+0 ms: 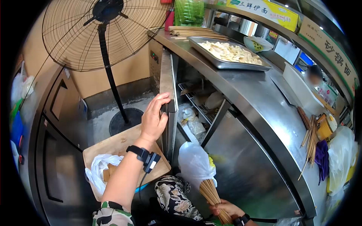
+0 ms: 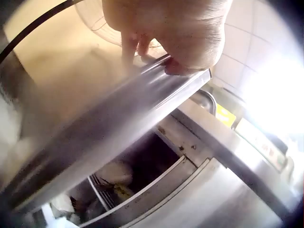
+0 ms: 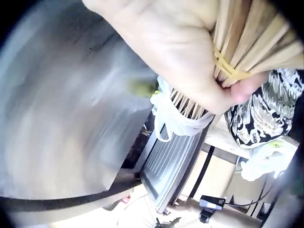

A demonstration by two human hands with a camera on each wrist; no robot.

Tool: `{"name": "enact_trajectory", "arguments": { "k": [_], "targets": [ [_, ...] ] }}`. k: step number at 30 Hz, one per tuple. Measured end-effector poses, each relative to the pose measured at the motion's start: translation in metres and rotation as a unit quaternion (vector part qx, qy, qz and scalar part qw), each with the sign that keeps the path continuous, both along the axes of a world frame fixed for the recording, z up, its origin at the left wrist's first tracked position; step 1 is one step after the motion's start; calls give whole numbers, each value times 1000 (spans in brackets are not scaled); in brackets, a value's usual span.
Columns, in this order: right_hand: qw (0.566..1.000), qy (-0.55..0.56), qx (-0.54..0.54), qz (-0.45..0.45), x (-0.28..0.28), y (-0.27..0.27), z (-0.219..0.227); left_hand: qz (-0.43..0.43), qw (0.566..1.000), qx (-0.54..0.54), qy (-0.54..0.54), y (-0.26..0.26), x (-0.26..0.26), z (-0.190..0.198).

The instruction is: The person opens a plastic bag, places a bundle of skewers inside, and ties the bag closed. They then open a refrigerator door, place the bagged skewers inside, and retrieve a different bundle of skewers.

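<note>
My left hand grips the upper edge of a standing-open steel fridge door; the left wrist view shows fingers over one side of that door and the palm by its edge. Low at the right, my right hand holds a thick bundle of wooden skewers. A yellow rubber band goes round the skewers beside my fingers. A white plastic bag covers their far end, in front of the fridge opening. Inside the fridge, bagged food sits near a wire shelf.
A tray of pale food pieces and loose skewers lie on the steel counter. A large fan stands behind the door. Below my left arm is a wooden board with a white bag on it.
</note>
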State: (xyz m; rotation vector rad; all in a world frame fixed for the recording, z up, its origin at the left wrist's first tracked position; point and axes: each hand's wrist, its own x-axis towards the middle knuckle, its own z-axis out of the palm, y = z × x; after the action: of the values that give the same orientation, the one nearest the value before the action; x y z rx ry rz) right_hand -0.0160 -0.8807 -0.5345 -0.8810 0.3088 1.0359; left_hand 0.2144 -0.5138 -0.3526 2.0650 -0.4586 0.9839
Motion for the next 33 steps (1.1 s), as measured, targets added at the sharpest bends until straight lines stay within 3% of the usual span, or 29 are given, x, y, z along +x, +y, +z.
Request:
{"name": "enact_trajectory", "arguments": {
  "k": [2,5,12,15,19,21,27,30,33],
  "targets": [
    [999,29,29,-26,11,19,24,17,999,27,-17,4,0,-2],
    [984,86,150,-53,23,27,1,34,998,42,-43,5,6,-6],
    [975,21,218,-46,75,63,-7,39,996,29,-74,7,12,-10],
    [978,-16,200,-49,111,79,-1,36,995,23,-89,8,18,-13],
    [986,-111,79,-98,164,113,17,27,994,27,-98,11,22,-16],
    [970,-215,-38,-107,196,132,16,13,993,34,-114,14,24,-15],
    [870,-361,-236,-239,310,193,9,-41,993,34,-103,20,29,-14],
    [853,-377,-187,-310,381,208,-24,-38,993,29,-106,21,34,-17],
    [748,-476,-350,-302,397,233,0,-55,994,25,-96,23,36,-17]
  ]
}}
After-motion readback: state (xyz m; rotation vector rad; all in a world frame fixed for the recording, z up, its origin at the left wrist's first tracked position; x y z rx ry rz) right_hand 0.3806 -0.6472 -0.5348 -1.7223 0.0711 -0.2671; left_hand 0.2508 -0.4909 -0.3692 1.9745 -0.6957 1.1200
